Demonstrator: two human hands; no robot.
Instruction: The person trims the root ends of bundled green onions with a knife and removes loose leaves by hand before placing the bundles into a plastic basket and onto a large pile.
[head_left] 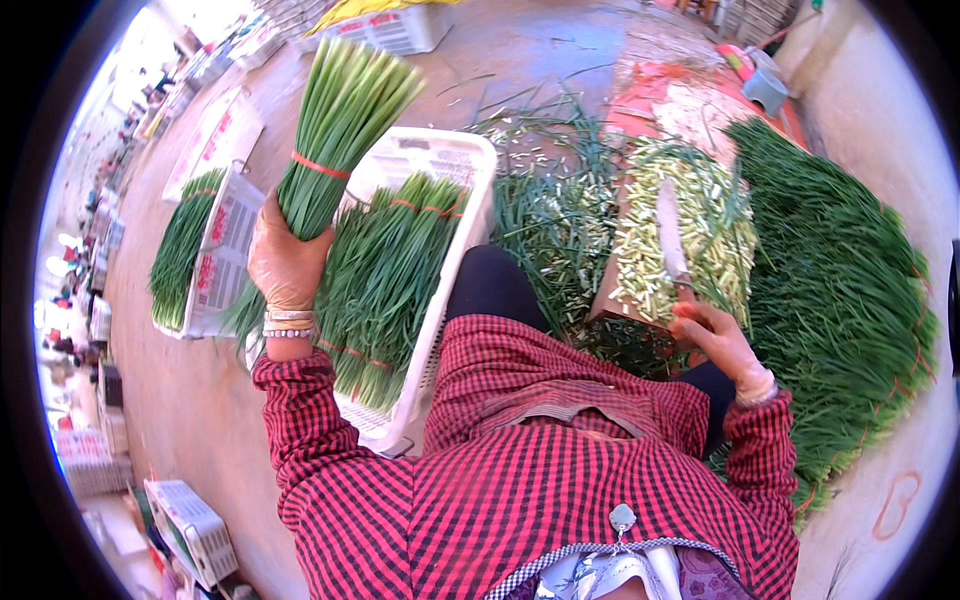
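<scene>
My left hand [287,255] is closed round a bunch of green chives [325,165], raised with its pale cut ends up; an orange-red band circles it. The bunch is above a white plastic crate [480,185] in which several similar banded bunches [385,270] lie. On the right, my right hand [722,345] has its fingers curled at the wooden handle of a knife [670,230]. The knife's blade points away from me over a heap of short, pale stem cuttings [640,250] on a low wooden block [608,300]. Part of the handle is hidden by my fingers.
A large pile of loose chives [840,290] lies along the wall at right. Leaf scraps [550,220] litter the floor between crate and block. Another crate [228,250] with chives stands at left. A grey-blue bucket [765,90] is at far right.
</scene>
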